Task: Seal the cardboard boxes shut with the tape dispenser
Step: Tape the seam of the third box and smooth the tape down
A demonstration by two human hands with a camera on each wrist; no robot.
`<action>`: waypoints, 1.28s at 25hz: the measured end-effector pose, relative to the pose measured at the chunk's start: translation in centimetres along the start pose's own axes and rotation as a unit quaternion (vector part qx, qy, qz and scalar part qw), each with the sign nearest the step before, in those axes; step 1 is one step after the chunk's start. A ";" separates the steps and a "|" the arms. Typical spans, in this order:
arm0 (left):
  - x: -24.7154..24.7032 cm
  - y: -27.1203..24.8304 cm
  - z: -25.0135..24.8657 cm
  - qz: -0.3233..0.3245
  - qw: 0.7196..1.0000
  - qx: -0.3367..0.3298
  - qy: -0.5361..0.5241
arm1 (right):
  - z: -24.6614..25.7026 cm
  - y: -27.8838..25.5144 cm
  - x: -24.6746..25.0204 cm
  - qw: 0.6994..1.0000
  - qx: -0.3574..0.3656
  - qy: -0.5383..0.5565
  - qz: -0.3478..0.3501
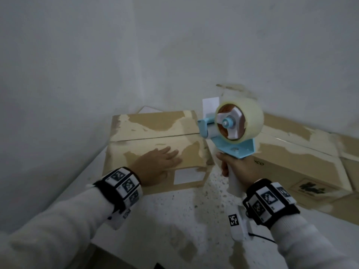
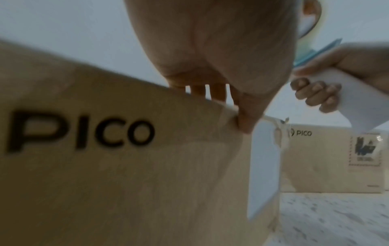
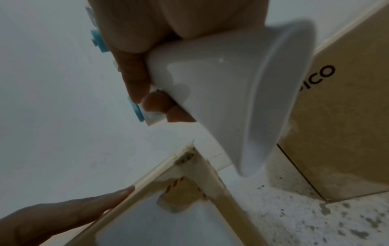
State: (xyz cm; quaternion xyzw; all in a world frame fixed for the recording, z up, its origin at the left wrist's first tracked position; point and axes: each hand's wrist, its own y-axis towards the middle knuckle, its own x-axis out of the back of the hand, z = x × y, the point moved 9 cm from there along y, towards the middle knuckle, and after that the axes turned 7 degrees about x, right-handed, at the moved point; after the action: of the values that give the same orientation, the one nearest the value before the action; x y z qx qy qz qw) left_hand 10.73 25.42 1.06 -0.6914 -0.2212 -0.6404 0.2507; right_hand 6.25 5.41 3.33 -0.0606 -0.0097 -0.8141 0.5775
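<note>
A brown cardboard box [image 1: 155,133] with closed flaps and torn tape marks stands in the corner on a speckled white surface. My left hand [image 1: 157,162] lies flat on its near flap, fingers straight; in the left wrist view the left hand [image 2: 210,50] rests over the box's [image 2: 105,166] top edge. My right hand [image 1: 237,166] grips the white handle of a blue tape dispenser [image 1: 233,129] with a clear tape roll, held in the air just right of the box. The right wrist view shows the right hand [image 3: 136,66] curled around the handle [image 3: 231,91].
Larger cardboard boxes [image 1: 291,156] marked PICO stand to the right against the wall. White walls [image 1: 77,55] close in the corner behind and to the left. The speckled surface [image 1: 184,210] runs between the boxes toward me.
</note>
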 end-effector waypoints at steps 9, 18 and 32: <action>5.3 8.5 1.1 0.102 0.671 0.261 -0.687 | 1.1 -0.5 0.2 0.998 0.035 -0.022 -0.038; 4.6 11.5 0.2 0.182 0.568 0.206 -0.776 | 2.2 -1.8 1.4 0.987 0.103 -0.039 -0.116; 6.2 17.3 5.8 0.109 0.766 0.257 -0.580 | 1.4 -0.6 -0.8 0.984 0.109 -0.009 -0.142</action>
State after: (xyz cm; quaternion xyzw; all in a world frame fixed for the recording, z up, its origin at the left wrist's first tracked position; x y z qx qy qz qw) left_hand 26.61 15.52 5.79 -0.8604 -0.4037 -0.0055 0.3110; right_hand 6.04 6.51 4.70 -0.0029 -0.1117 -0.8813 0.4591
